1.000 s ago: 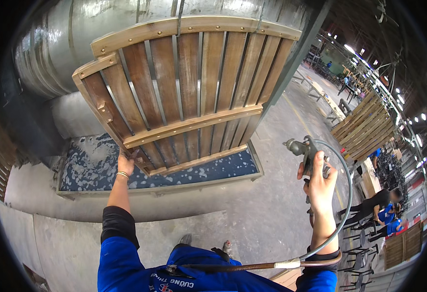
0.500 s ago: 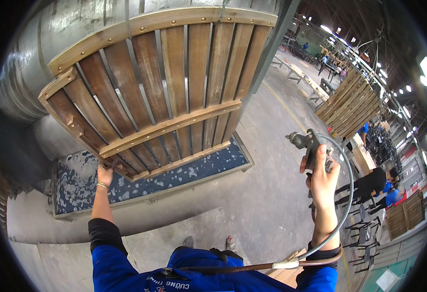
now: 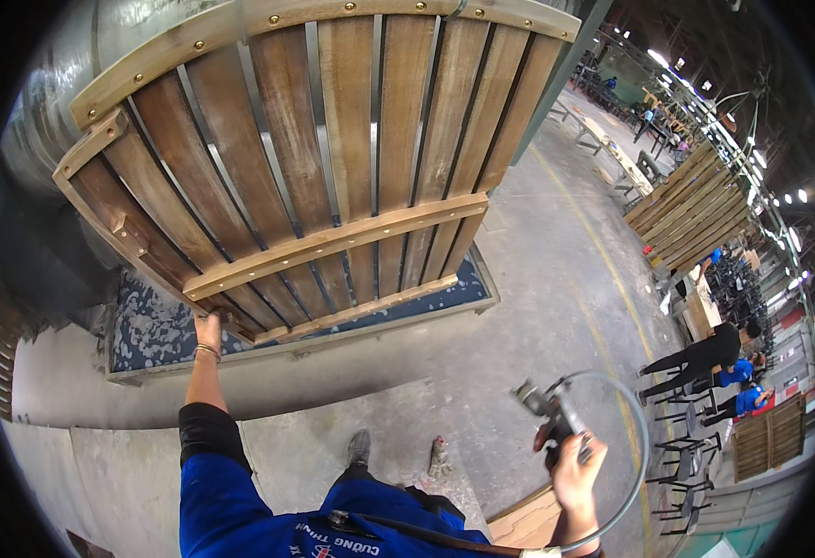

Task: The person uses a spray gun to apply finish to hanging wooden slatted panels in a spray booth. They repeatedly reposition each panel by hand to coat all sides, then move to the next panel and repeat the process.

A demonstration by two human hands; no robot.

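A large slatted wooden panel (image 3: 351,121), with brass-coloured fasteners along its rails, stands tilted before me. My left hand (image 3: 207,327) is closed on its lower left edge. At my lower right, my right hand (image 3: 576,470) is wrapped round the handle of a spray gun (image 3: 556,418), apart from the panel. A grey hose (image 3: 644,437) loops from the gun back towards my body. Under the panel lies a long shallow trough (image 3: 379,327) of dark blue liquid with pale floating patches. The fingertips of my left hand are partly hidden at the panel's edge.
Big metal ducting (image 3: 40,112) rises behind the panel. A small bottle-like object (image 3: 440,458) stands on the floor by my foot, near some boards (image 3: 528,523). Farther right are another slatted panel (image 3: 691,209), black chair frames (image 3: 682,465) and several people (image 3: 714,358).
My right hand has lowered the spray gun down and to the left, nearer my body. My left hand stays on the panel, which fills more of the view. More floor by my feet shows.
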